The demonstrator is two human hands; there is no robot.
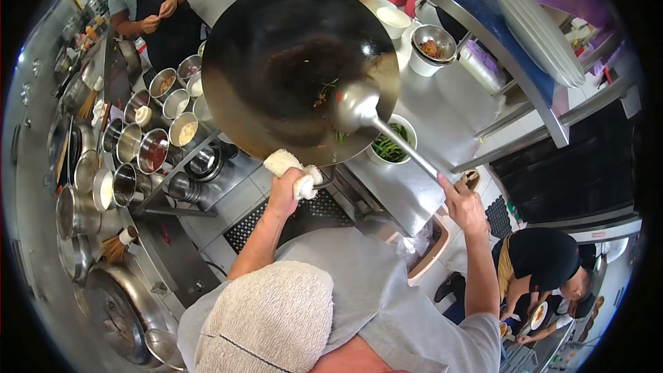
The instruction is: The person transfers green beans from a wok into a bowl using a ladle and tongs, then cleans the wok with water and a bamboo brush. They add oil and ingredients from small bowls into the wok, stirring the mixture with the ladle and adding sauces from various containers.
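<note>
My left hand (282,192) is closed around a folded cream cloth (284,164) at the near edge of a large dark wok (276,48). The wok is tilted, with a few green and brown food scraps on its surface. My right hand (464,206) grips the handle of a metal ladle (358,105). The ladle's bowl lies over the wok's right side, above a white bowl (377,155) of green vegetables standing on the steel counter (442,107).
Metal containers of ingredients (152,150) stand at the left. A person in a dark apron (162,17) is at the upper left; more people (539,262) are at the lower right. Stacked plates (539,31) rest on a shelf at the upper right. A strainer bowl (434,44) sits beyond the wok.
</note>
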